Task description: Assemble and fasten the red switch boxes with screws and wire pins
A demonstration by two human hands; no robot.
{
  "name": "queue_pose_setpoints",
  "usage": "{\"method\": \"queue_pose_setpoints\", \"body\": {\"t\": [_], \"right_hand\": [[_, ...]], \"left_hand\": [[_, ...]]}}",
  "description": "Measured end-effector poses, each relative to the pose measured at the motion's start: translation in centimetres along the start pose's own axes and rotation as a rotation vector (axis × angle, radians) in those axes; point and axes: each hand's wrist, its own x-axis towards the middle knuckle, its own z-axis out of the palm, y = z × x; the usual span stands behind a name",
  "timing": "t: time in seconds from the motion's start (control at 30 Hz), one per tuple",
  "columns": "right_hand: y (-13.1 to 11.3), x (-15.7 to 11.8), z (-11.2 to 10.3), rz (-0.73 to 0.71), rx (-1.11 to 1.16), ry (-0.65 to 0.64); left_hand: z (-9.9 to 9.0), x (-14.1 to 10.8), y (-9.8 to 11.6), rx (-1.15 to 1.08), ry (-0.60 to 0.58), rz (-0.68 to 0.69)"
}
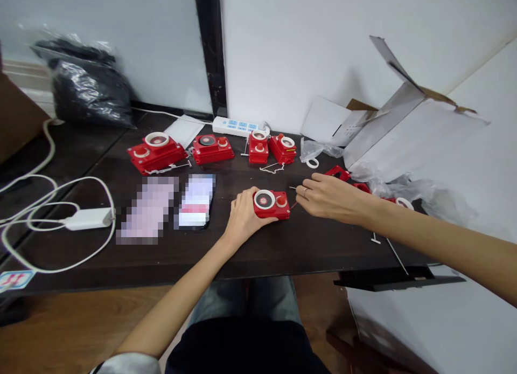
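Observation:
A red alarm box (271, 214) with a white ring and a red button stands on the dark table in front of me. My left hand (244, 212) is closed around its left end, the thumb along the front edge. Just right of the box, my right hand (311, 196) is closed in a pinch. A thin metal rod (292, 187) sticks out of its fingers; most of it is hidden. A thin dark line runs between these fingers and the box's right end.
Behind stand more red alarm boxes (212, 149), some with T-shaped pieces on cords, and a power strip (238, 126). Two blurred phones (196, 201) and a white charger (89, 219) lie left. A white ring (312, 163), plastic bags (323, 149) and an open carton (391, 126) are right.

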Motion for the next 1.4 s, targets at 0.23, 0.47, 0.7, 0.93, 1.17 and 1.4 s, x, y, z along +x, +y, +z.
{"method": "queue_pose_setpoints", "body": {"t": [0.23,0.47,0.7,0.93,1.17,1.4], "right_hand": [[0.5,0.0,0.6,-0.046,0.059,0.049],[0.7,-0.4,0.9,0.003,0.047,-0.094],[0.5,-0.2,0.3,-0.018,0.010,0.022],[0.5,0.0,0.8,-0.012,0.106,-0.026],[0.8,0.3,0.3,-0.031,0.124,-0.057],[0.9,1.1,-0.3,-0.089,0.098,0.005]], "left_hand": [[-0.1,-0.1,0.1,-0.008,-0.006,-0.012],[0.1,0.0,-0.1,-0.012,0.007,0.011],[-0.3,-0.2,0.2,-0.009,0.003,0.010],[-0.3,0.1,0.4,-0.086,-0.023,-0.039],[-1.4,0.8,0.5,-0.041,-0.090,-0.022],[-2.3,1.2,0.8,0.069,-0.154,0.018]]}}
